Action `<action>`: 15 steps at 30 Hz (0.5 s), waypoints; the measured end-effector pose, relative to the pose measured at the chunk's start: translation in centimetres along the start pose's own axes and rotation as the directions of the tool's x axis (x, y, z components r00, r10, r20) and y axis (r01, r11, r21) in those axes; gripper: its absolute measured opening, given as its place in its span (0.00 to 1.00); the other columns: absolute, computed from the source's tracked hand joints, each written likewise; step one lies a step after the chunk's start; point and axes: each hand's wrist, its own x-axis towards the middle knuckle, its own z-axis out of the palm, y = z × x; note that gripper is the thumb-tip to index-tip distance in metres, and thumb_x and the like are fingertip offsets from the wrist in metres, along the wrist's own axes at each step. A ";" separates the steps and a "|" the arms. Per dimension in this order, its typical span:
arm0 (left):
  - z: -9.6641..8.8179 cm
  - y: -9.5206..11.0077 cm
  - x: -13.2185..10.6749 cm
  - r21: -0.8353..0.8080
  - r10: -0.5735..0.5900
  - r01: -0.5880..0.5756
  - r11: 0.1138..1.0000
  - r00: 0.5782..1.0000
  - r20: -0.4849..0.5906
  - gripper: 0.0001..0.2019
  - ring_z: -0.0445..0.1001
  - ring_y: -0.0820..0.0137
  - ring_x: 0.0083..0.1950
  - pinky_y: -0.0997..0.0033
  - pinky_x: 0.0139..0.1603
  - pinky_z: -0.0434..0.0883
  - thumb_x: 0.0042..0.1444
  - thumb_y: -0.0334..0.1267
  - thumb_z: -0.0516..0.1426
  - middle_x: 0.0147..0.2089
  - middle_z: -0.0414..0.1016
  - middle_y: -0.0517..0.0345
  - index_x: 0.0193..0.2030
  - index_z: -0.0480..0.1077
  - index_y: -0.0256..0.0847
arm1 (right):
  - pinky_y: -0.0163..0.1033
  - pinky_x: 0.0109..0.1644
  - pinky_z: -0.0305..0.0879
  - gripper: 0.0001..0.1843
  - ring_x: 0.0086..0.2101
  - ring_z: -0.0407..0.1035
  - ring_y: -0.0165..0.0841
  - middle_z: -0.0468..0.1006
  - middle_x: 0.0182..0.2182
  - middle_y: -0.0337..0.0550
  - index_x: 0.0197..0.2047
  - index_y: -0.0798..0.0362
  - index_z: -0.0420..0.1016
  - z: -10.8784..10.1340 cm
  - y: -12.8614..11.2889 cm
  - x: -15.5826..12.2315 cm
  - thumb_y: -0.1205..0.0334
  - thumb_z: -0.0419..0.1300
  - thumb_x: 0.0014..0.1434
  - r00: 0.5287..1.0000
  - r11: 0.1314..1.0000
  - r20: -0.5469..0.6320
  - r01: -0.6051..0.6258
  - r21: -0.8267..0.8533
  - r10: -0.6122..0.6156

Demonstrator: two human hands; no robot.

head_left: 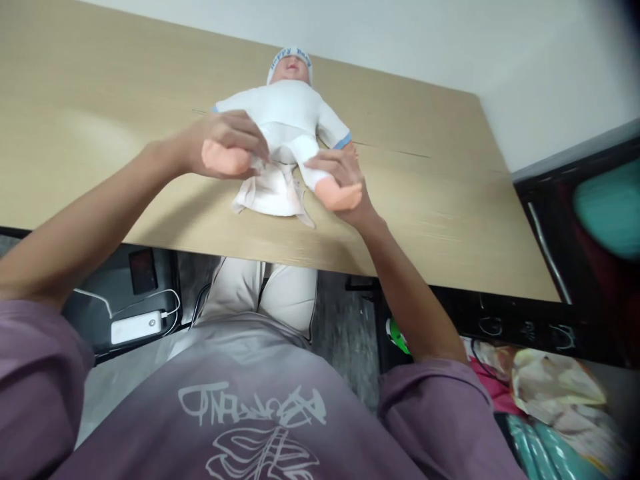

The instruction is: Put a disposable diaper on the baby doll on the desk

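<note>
A baby doll in a white outfit with blue cuffs and a lettered white cap lies on its back on the wooden table, feet toward me. My left hand is closed round one leg, whose bare foot sticks out toward me. Round the other leg, close above its foot, my right hand is closed. Both legs are spread and bent. Under the doll's bottom, between the legs, a white diaper lies partly unfolded on the tabletop. Its far end is hidden beneath the doll.
The table runs to a white wall. Below its front edge, at left, a white power bank with a cable and a dark phone rest on a black surface. Plastic bags sit at lower right.
</note>
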 end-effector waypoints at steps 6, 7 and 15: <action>3.2 -1.5 -4.6 0.088 0.016 -0.025 0.996 0.995 0.103 0.25 0.72 0.48 0.75 0.37 0.79 0.66 0.67 0.51 0.61 0.77 0.79 0.48 0.68 0.82 0.49 | 0.64 0.83 0.65 0.24 0.75 0.69 0.46 0.81 0.71 0.48 0.62 0.41 0.87 2.0 1.2 -2.0 0.63 0.52 0.76 0.990 0.996 0.109 0.089 -0.010 -0.088; 3.6 -1.4 -4.8 0.095 -0.002 -0.008 0.995 0.994 0.113 0.25 0.71 0.45 0.77 0.37 0.79 0.66 0.65 0.48 0.62 0.77 0.78 0.46 0.68 0.82 0.49 | 0.65 0.83 0.65 0.24 0.76 0.68 0.46 0.81 0.72 0.47 0.63 0.41 0.87 2.3 1.3 -2.0 0.65 0.53 0.75 0.989 0.996 0.126 0.083 -0.017 -0.080; 4.1 -0.6 -4.4 0.190 -0.086 0.050 0.981 0.979 0.184 0.29 0.72 0.43 0.76 0.40 0.79 0.66 0.56 0.35 0.62 0.77 0.78 0.48 0.65 0.84 0.51 | 0.65 0.82 0.67 0.31 0.75 0.70 0.43 0.80 0.72 0.48 0.64 0.42 0.87 0.4 1.4 -1.7 0.73 0.50 0.70 0.977 0.991 0.185 0.083 0.105 -0.101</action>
